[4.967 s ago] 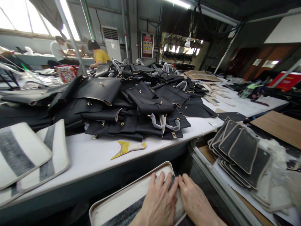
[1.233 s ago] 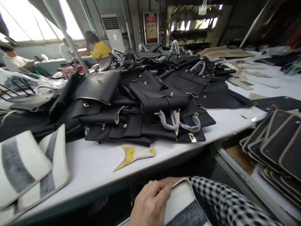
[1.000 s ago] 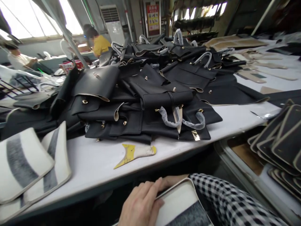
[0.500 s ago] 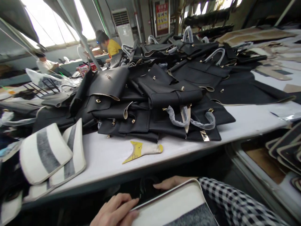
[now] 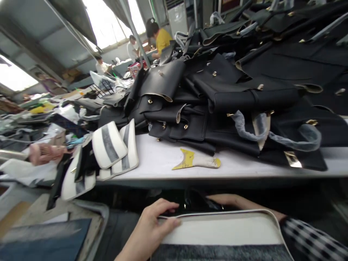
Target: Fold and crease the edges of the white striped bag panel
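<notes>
A white bag panel [image 5: 228, 230] with a broad dark-grey stripe and rounded corner stands in front of me at the bottom. Its far edge runs level across the view. At the panel's upper left corner, my left hand [image 5: 153, 226] grips the edge, thumb on the near face and fingers over the far side. Behind the panel reaches my right hand [image 5: 228, 200], partly covered by it; the fingers are mostly hidden. Near that hand is a dark, shiny item [image 5: 199, 201] below the table edge, too dim to make out.
Black leather bags [image 5: 244, 101] with plastic-wrapped handles pile up on the white table [image 5: 152, 159]. A yellow-and-white template [image 5: 195, 161] lies near its front edge. Striped white panels [image 5: 110, 145] overlap at left, beside a pink fan [image 5: 45, 154]. People sit working far back.
My view has swung left, bringing the pink fan and a lower-left tray into sight. The panel's edge now looks more level, and my left thumb lies across its corner.
</notes>
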The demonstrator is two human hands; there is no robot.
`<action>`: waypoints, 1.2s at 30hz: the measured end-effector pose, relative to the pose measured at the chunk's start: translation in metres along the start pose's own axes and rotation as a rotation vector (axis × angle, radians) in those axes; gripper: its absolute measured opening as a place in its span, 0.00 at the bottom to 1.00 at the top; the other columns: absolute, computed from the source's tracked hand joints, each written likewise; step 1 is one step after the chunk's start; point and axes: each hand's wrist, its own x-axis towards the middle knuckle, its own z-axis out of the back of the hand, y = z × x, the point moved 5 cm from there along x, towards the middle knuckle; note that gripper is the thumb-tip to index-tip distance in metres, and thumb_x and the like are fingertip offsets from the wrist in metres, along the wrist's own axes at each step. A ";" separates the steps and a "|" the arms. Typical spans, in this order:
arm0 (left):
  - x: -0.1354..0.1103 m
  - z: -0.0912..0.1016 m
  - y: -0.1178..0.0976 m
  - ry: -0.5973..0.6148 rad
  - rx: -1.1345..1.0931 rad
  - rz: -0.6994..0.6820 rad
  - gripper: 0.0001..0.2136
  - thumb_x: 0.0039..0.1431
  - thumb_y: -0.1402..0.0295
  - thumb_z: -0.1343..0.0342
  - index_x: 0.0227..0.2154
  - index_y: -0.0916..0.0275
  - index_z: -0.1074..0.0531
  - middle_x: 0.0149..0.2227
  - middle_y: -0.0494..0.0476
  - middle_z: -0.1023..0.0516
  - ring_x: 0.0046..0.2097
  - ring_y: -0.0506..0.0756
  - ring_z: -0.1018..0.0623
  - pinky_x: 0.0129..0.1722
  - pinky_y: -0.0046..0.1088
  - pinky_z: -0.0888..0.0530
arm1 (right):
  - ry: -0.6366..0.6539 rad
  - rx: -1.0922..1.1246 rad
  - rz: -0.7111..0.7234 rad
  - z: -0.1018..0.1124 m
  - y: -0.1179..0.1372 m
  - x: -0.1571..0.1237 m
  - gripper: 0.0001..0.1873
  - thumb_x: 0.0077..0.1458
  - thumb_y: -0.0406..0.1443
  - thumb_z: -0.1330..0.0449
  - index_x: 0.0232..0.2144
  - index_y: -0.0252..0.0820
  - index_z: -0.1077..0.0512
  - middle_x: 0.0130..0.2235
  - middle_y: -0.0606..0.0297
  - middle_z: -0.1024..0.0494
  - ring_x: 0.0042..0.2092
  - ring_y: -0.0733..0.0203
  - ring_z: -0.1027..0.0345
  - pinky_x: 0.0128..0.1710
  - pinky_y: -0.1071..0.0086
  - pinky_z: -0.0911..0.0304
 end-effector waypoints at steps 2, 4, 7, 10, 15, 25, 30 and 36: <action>-0.004 0.002 0.001 -0.050 -0.126 0.067 0.14 0.53 0.65 0.37 0.43 0.58 0.22 0.38 0.53 0.22 0.42 0.55 0.25 0.44 0.28 0.31 | 0.024 -0.022 -0.053 0.018 0.017 -0.013 0.27 0.66 0.50 0.54 0.44 0.38 0.24 0.41 0.56 0.21 0.41 0.55 0.27 0.42 0.62 0.31; -0.006 0.002 0.004 -0.057 -0.271 0.097 0.17 0.50 0.65 0.35 0.44 0.60 0.23 0.36 0.52 0.23 0.39 0.54 0.26 0.40 0.27 0.32 | 0.057 -0.056 -0.066 0.034 0.050 -0.035 0.34 0.66 0.54 0.60 0.48 0.38 0.24 0.46 0.52 0.22 0.44 0.53 0.27 0.45 0.62 0.33; -0.006 0.002 0.010 -0.029 -0.450 0.083 0.21 0.46 0.66 0.32 0.46 0.62 0.24 0.36 0.52 0.25 0.37 0.52 0.27 0.38 0.26 0.33 | 0.130 -0.226 0.034 0.031 0.118 -0.071 0.28 0.61 0.56 0.51 0.47 0.44 0.24 0.47 0.57 0.22 0.46 0.53 0.28 0.48 0.64 0.35; -0.009 0.003 0.018 -0.020 -0.553 0.098 0.24 0.44 0.66 0.31 0.47 0.63 0.26 0.38 0.52 0.26 0.37 0.51 0.28 0.38 0.26 0.34 | 0.041 -0.514 0.180 0.000 0.173 -0.089 0.19 0.61 0.51 0.47 0.46 0.52 0.24 0.46 0.64 0.22 0.47 0.54 0.30 0.47 0.65 0.38; -0.012 0.001 0.022 -0.040 -0.631 0.140 0.24 0.43 0.68 0.31 0.46 0.65 0.26 0.38 0.54 0.25 0.37 0.51 0.28 0.39 0.28 0.34 | 0.039 -0.948 0.476 -0.064 0.196 -0.072 0.15 0.65 0.37 0.53 0.34 0.43 0.27 0.35 0.63 0.25 0.36 0.59 0.31 0.36 0.66 0.42; 0.001 -0.004 0.027 0.028 -0.568 0.117 0.21 0.43 0.71 0.35 0.44 0.64 0.26 0.38 0.53 0.24 0.39 0.55 0.26 0.36 0.27 0.32 | -0.008 -1.029 0.509 -0.068 0.194 -0.044 0.13 0.59 0.30 0.52 0.26 0.36 0.30 0.29 0.60 0.26 0.29 0.63 0.37 0.30 0.67 0.49; -0.010 0.008 0.002 -0.026 -0.103 -0.073 0.16 0.51 0.71 0.41 0.45 0.59 0.26 0.39 0.52 0.25 0.42 0.55 0.27 0.42 0.30 0.31 | 0.143 -0.346 0.263 -0.023 0.182 -0.053 0.24 0.65 0.48 0.53 0.34 0.36 0.26 0.34 0.61 0.22 0.34 0.61 0.31 0.34 0.69 0.39; -0.009 -0.023 -0.066 0.014 0.447 -0.512 0.29 0.45 0.83 0.52 0.51 0.54 0.29 0.48 0.54 0.26 0.48 0.59 0.28 0.49 0.39 0.32 | 0.081 -0.176 -0.018 0.044 0.089 -0.078 0.36 0.63 0.58 0.56 0.38 0.31 0.24 0.36 0.55 0.21 0.37 0.57 0.27 0.41 0.62 0.32</action>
